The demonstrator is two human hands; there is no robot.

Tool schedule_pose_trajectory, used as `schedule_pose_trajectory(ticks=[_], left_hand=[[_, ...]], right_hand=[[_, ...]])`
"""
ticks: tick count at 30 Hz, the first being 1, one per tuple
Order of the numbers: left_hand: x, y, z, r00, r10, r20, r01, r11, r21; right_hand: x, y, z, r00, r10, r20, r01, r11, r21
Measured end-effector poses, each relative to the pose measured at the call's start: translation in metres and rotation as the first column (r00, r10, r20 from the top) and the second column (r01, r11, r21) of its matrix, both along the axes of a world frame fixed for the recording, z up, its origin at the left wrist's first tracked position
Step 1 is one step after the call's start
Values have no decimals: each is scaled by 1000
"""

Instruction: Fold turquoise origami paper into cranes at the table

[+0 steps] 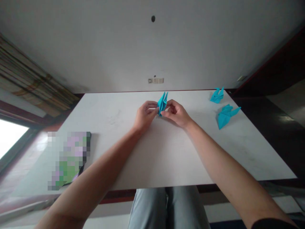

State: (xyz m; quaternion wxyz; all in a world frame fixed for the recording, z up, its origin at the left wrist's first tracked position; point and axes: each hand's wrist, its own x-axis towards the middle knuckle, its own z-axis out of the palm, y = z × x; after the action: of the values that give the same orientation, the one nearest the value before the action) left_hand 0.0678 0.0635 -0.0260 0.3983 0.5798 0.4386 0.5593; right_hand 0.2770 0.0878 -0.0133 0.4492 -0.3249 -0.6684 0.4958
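A blue folded-paper crane [162, 104] stands between my hands above the middle of the white table, its two narrow points turned up. My left hand [145, 115] pinches its left side, thumb in front and fingers behind. On the other side, my right hand [178, 114] has its thumb and fingertips against the paper's right edge and lower part. The fingers cover some of the folds. Two more blue paper cranes lie at the table's right: a smaller crane [217, 95] near the far edge and a larger crane [226, 116] closer to me.
The white table [166, 159] reaches to the wall, where a row of sockets [155, 80] sits just above it. A blurred-out flat object with a dark edge [71, 159] lies at the left, near my left forearm. A curtain [30, 79] hangs at the far left.
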Motion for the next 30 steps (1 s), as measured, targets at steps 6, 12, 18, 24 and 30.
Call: schedule_pose_trajectory(ticks=[6, 12, 18, 24, 30], left_hand=[[3, -4, 7, 998, -59, 9, 59, 998, 13], [2, -7, 13, 981, -174, 88, 176, 984, -20], [2, -12, 17, 973, -213, 92, 218, 975, -45], [3, -5, 8, 987, -126, 99, 131, 990, -52], [-2, -2, 1, 998, -28, 60, 31, 998, -62]], right_hand=[[0, 1, 1, 997, -58, 59, 55, 997, 52], [1, 5, 0, 992, -121, 25, 118, 987, 107], [2, 5, -1, 992, -117, 53, 110, 988, 111], [4, 4, -3, 994, -97, 56, 93, 993, 77], [6, 1, -2, 995, -57, 87, 59, 998, -18]])
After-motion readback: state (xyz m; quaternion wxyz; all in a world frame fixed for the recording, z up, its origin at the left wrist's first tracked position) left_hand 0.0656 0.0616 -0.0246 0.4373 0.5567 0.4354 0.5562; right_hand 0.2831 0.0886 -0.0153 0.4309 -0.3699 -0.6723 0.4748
